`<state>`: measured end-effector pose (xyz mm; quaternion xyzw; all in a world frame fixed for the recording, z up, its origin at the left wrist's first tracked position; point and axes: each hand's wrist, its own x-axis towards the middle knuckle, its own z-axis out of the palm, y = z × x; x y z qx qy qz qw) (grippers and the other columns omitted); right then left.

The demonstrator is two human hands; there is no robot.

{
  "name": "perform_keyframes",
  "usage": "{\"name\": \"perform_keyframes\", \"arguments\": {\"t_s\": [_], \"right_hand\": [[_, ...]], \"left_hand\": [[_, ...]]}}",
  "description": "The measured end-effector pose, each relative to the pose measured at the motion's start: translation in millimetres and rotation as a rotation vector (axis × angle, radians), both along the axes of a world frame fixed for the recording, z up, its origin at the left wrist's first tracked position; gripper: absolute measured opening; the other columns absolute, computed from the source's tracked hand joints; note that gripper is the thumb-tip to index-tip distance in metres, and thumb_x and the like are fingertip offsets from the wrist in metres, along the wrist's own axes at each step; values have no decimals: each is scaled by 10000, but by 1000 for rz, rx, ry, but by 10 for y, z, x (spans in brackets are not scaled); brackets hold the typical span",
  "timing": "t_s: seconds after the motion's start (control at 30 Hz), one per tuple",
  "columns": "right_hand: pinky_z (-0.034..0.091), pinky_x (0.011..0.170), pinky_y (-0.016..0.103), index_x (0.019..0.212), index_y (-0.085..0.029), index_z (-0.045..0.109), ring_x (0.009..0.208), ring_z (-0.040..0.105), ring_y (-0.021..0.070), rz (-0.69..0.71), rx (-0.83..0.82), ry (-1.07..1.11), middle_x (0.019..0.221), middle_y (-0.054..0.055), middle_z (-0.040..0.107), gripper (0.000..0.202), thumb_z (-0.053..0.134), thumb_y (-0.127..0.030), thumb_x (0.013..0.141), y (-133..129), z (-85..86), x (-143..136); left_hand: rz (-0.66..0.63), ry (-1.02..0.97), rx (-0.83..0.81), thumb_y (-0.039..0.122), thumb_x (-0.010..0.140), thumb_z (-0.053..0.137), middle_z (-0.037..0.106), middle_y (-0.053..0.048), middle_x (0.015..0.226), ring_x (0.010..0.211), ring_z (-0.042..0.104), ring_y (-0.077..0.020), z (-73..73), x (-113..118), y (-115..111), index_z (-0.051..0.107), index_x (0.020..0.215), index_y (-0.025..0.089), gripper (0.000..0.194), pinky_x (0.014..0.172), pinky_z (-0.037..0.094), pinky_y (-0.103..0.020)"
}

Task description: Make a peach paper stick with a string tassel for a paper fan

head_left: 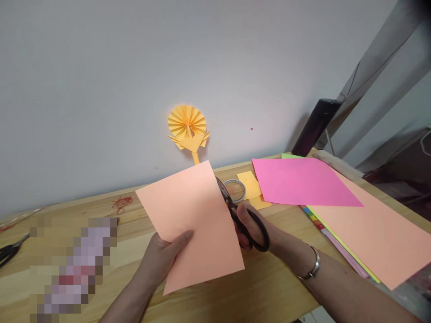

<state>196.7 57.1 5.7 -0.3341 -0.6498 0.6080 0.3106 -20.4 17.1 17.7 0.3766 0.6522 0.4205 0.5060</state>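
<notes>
My left hand (166,255) holds a peach sheet of paper (191,220) up over the wooden table, thumb on its near side. My right hand (257,231) grips black-handled scissors (240,215), whose blades meet the sheet's right edge. A silver bracelet (314,264) circles my right wrist. Just behind the scissors lies a roll of clear tape (235,189) on the table.
A yellow folded paper flower (187,130) is stuck to the white wall. Yellow paper scraps (249,185), a pink sheet (299,181) and a stack of coloured sheets (373,233) lie to the right. A black cylinder (314,125) stands at the back right. Another pair of scissors (10,251) lies at the far left.
</notes>
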Motion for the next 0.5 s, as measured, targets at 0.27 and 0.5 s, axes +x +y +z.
{"name": "perform_keyframes", "arguments": {"t_s": [0.27,0.5], "right_hand": [[310,397,240,393,-198,400,339,390,99,-12,18,0,343,17,381,780,60,-694,890,5,-68,-3],[316,406,234,382,-193,390,339,381,89,-41,15,-3,336,22,373,800,26,-710,872,-17,-43,-30]], "left_hand": [[-5,14,14,479,599,751,742,-113,969,850,700,-299,-3,18,-5,689,944,160,473,709,580,-383],[2,-30,1,438,602,764,747,-98,945,863,699,-294,-1,19,-5,690,909,169,414,710,580,-368]]}}
